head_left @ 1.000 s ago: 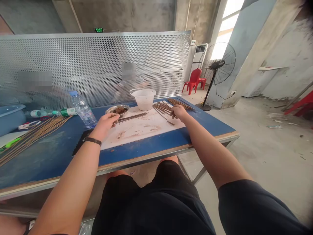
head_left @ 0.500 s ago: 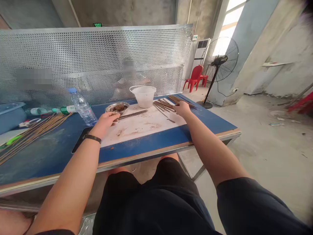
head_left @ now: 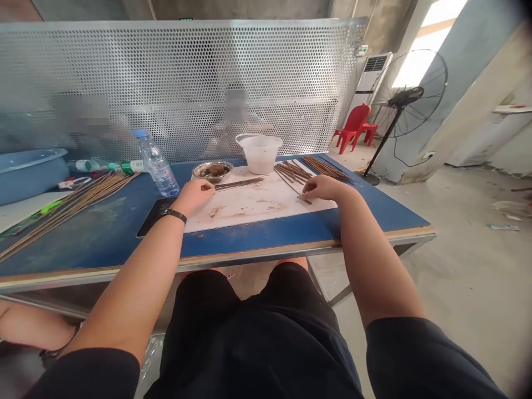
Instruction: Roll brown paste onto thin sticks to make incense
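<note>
My left hand (head_left: 197, 195) is closed, its thumb and fingers pinched at the near end of a small bundle of thin brown sticks (head_left: 241, 183). These lie across a white board (head_left: 249, 208) smeared with brown. My right hand (head_left: 323, 189) bends down over the board's right side, fingertips together on a thin brown stick (head_left: 286, 182) with a darker, thicker end. Behind that hand more coated sticks (head_left: 293, 169) lie fanned out. A metal bowl (head_left: 196, 173) with a dark brown lump (head_left: 216, 169) stands beyond my left hand, beside a white plastic bucket (head_left: 261, 155).
A water bottle (head_left: 160, 169) and a black phone (head_left: 152, 218) are beside my left forearm. Long bare sticks (head_left: 83, 202) and a blue basin (head_left: 29, 174) occupy the left. Another stick bundle (head_left: 326, 168) lies back right. A perforated metal screen (head_left: 166, 83) borders the blue table (head_left: 266, 244).
My right hand has come down and nearer, off the fanned pile to the single stick at its front. The left hand stays at its bundle. The view has shifted slightly.
</note>
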`<state>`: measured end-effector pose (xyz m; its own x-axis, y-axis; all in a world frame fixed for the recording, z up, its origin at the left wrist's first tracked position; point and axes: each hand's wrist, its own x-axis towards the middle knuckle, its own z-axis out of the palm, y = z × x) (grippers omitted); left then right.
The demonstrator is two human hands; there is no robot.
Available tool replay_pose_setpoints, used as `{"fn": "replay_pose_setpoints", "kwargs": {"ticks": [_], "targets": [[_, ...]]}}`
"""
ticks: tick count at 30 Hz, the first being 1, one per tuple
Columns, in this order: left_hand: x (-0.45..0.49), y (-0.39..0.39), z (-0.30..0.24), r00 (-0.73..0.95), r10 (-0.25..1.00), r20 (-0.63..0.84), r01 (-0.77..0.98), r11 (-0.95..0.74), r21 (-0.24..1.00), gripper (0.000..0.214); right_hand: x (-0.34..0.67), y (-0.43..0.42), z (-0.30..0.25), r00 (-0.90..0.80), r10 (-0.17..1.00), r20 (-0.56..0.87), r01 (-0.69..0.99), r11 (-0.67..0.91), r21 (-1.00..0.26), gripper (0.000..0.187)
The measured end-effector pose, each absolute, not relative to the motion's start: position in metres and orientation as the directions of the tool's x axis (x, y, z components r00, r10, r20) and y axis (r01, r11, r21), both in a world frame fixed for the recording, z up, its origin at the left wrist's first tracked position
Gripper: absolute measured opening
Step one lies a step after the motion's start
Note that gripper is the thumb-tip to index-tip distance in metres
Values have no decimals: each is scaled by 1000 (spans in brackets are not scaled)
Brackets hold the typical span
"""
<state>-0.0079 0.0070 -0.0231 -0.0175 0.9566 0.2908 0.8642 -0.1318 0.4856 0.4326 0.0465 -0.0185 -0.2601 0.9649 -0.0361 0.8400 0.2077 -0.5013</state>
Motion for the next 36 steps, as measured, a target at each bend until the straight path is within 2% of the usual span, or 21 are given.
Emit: {"fn": "replay_pose_setpoints", "kwargs": {"ticks": [4,13,18,21,24,29,34,36], "targets": [[-10,15,-31,45,968,245,934,-128,335,17,430,47,-20,-309,944,-117,845,216,-489,28],[-10,18,-35,30,970,242,990,-63,128,36,418,38,-14,-348,932,-99,840,263,-474,13],[-14,22,-37,49,967,248,983,-90,157,29,413,29,-6,-260,966,7,849,232,-475,6],[-16,24,-36,26,964,263,984,-71,163,28,413,26,-5,-245,965,92,814,257,-521,4],[-14,23,-33,7,978,209,990,-36,134,30,412,28,-6,-229,963,142,770,268,-578,5],[-7,18,-27,-17,983,181,997,2,82,30,408,33,-12,-269,952,147,751,303,-586,15],[-5,15,-27,18,977,212,988,-49,146,24,403,37,-17,-332,935,126,788,349,-508,12],[-4,14,-27,6,970,245,975,-60,212,19,399,37,-18,-350,929,117,779,358,-514,13]]}}
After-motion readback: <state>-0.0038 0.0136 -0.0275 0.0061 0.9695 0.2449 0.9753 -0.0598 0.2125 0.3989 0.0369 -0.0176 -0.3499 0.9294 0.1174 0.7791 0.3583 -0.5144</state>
